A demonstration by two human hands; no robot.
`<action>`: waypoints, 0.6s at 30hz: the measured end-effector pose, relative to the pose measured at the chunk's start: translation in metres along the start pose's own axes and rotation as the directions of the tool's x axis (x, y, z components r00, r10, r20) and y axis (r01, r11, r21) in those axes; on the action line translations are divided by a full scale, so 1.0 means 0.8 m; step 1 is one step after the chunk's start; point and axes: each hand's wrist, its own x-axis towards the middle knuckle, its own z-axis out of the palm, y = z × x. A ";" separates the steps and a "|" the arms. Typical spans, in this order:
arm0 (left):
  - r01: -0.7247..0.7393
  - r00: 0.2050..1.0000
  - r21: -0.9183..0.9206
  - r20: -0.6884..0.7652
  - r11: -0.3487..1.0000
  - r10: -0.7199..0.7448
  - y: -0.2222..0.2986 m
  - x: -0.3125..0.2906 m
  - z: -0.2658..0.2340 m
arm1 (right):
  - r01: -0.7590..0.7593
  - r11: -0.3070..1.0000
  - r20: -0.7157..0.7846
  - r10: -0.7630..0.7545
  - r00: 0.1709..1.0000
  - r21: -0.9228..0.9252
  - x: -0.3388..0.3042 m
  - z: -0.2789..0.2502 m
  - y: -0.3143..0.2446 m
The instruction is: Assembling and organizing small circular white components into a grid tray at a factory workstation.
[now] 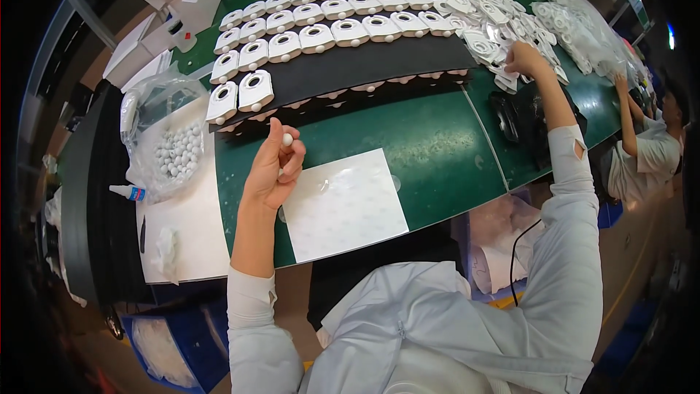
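Note:
My left hand [273,164] is raised over the front left of the green table, closed on a small white ball [287,140] between thumb and forefinger. Another white ball seems tucked under its curled fingers. My right hand [526,60] reaches to the near edge of a heap of loose white plastic parts [485,11], its fingers pinched down on one of them; the fingertips are partly hidden. Similar white parts with round holes [316,38] stand in rows on a black board [379,66], each with a white ball at its near edge. Two [255,92] form the nearest row.
A clear bag of white balls [177,152] lies at left beside a small glue bottle [128,192]. A white sheet [346,208] lies before me on the green table [437,146]. Bagged white parts [576,25] are at far right, near another person [645,153]. Blue bins [175,346] stand below.

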 end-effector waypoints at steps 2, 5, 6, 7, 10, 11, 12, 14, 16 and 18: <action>-0.025 0.999 0.044 0.020 0.999 0.025 0.000 -0.004 -0.004 | 0.027 0.996 0.121 -0.037 0.992 0.084 -0.004 0.008 0.014; -0.012 1.000 0.009 -0.006 1.000 0.012 -0.003 0.000 0.006 | 0.046 0.977 0.002 -0.048 0.999 0.207 -0.004 0.033 0.057; -0.028 0.999 0.011 -0.034 1.000 0.028 -0.001 -0.002 0.006 | 0.077 0.965 -0.040 -0.069 0.997 0.251 0.001 0.044 0.059; -0.014 1.000 0.030 -0.001 0.999 0.014 0.001 -0.006 0.004 | 0.058 0.972 -0.053 -0.047 0.997 0.226 -0.009 0.037 0.037; -0.012 0.999 0.068 0.054 0.998 0.008 0.005 -0.010 0.013 | 0.043 0.985 -0.069 -0.032 0.997 0.165 -0.041 0.008 0.018; -0.011 0.997 0.085 0.083 0.996 0.004 0.006 -0.011 0.017 | 0.051 0.985 -0.102 -0.034 0.994 0.167 -0.044 0.007 0.018; -0.019 0.997 0.081 0.071 0.997 0.013 0.005 -0.010 0.019 | 0.058 0.978 -0.125 -0.033 0.992 0.202 -0.049 0.003 0.019; -0.033 0.998 0.118 0.060 0.992 0.026 0.004 -0.008 0.025 | 0.113 0.974 -0.157 -0.083 0.984 0.198 -0.056 -0.006 0.024; -0.035 0.999 0.137 0.019 0.990 0.033 0.002 -0.007 0.020 | 0.119 0.981 -0.160 -0.094 0.983 0.155 -0.067 -0.022 0.007; -0.054 0.999 0.183 0.006 0.982 0.053 -0.001 -0.001 0.012 | 0.116 0.987 -0.159 -0.099 0.982 0.107 -0.087 -0.037 -0.018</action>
